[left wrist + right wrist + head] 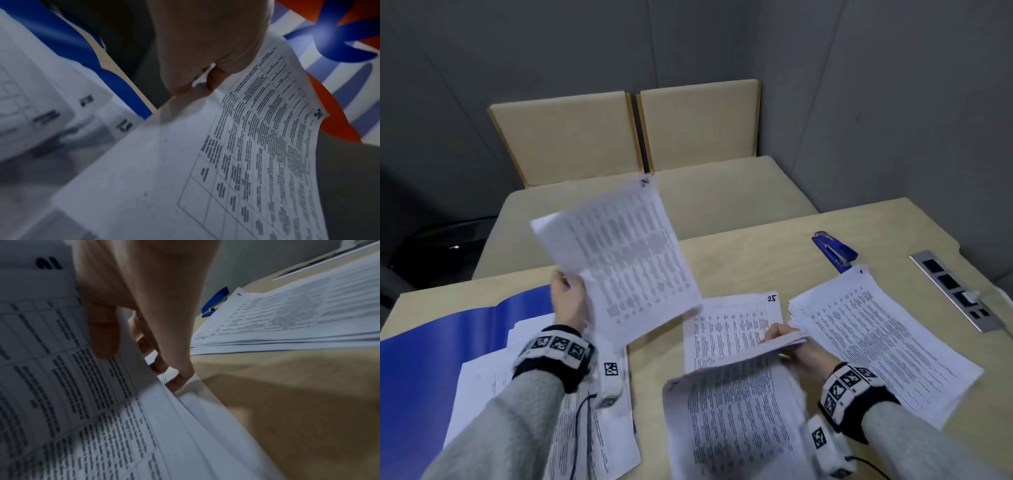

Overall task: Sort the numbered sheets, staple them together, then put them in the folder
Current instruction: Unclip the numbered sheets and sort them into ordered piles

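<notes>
While our left hand (567, 301) pinches one lifted sheet (626, 253) by its edge, our right hand (787, 342) grips a sheaf of sheets (736, 411) near us, the blue folder (431, 349) open at left, the stapler (834, 251) far right.

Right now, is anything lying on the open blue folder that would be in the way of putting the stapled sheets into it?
Yes. Loose white printed sheets lie over the right part of the open blue plastic folder, under the left forearm. The left hand holds one printed sheet up in the air above them. The folder's left part shows bare.
</notes>
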